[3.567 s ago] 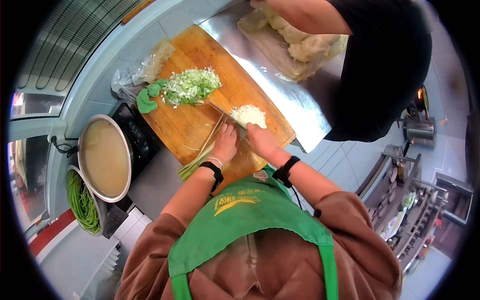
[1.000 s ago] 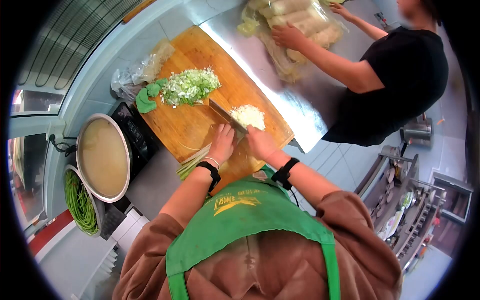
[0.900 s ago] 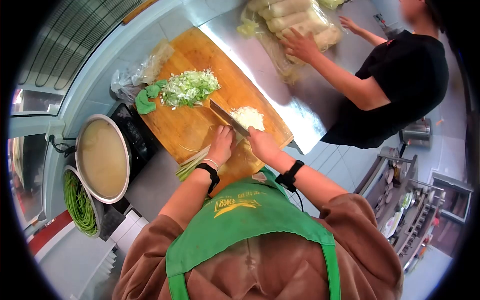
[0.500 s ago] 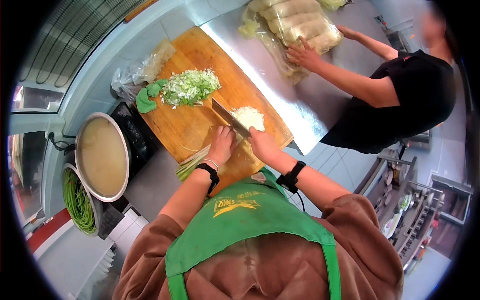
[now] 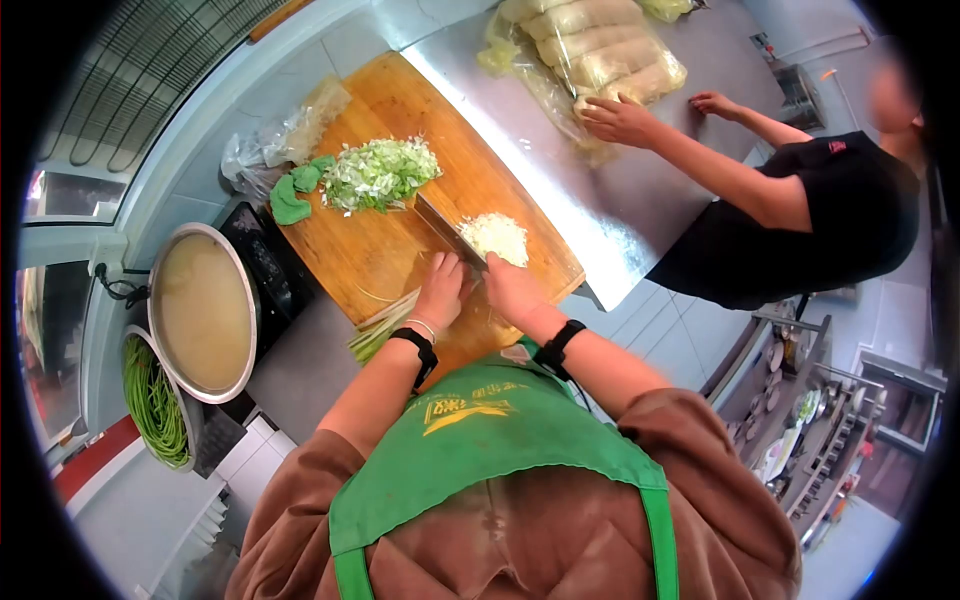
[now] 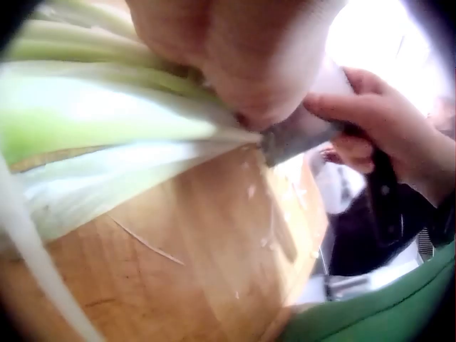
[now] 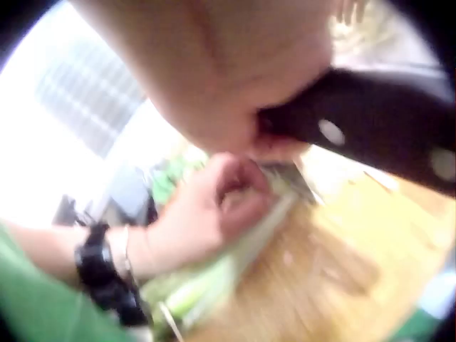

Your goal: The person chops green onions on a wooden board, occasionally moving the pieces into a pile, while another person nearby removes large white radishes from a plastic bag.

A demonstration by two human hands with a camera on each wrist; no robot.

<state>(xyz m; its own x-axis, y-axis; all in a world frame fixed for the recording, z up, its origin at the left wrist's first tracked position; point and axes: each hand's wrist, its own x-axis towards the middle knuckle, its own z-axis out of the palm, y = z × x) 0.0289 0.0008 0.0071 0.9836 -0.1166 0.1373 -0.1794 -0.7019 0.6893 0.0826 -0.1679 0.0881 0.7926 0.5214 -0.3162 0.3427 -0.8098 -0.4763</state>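
On the wooden cutting board (image 5: 350, 270) my left hand (image 5: 441, 292) holds down a bunch of pale green stalks (image 5: 378, 328), fingers curled over them; the left wrist view shows the stalks (image 6: 107, 114) fanned out beneath the hand (image 6: 242, 57). My right hand (image 5: 515, 292) grips the black handle (image 7: 385, 121) of a cleaver (image 5: 445, 228). Its blade (image 6: 303, 135) stands against the stalk ends, close by the left fingertips. Right of the blade lies a heap of finely chopped white pieces (image 5: 495, 237). A larger pile of chopped green and white pieces (image 5: 380, 175) sits farther up the board.
A green cloth (image 5: 292, 202) and a plastic bag (image 5: 255, 160) lie at the board's upper left. Left stand a pot of cloudy liquid (image 5: 203, 312) and a bowl of long green vegetables (image 5: 155, 405). Across the metal counter (image 5: 690, 150), another person (image 5: 800, 225) touches bagged pale rolls (image 5: 600, 45).
My right hand and the cleaver have shifted slightly left, while the left hand stays nearly in place. The other person has moved right and down, one hand drawn off the bag.
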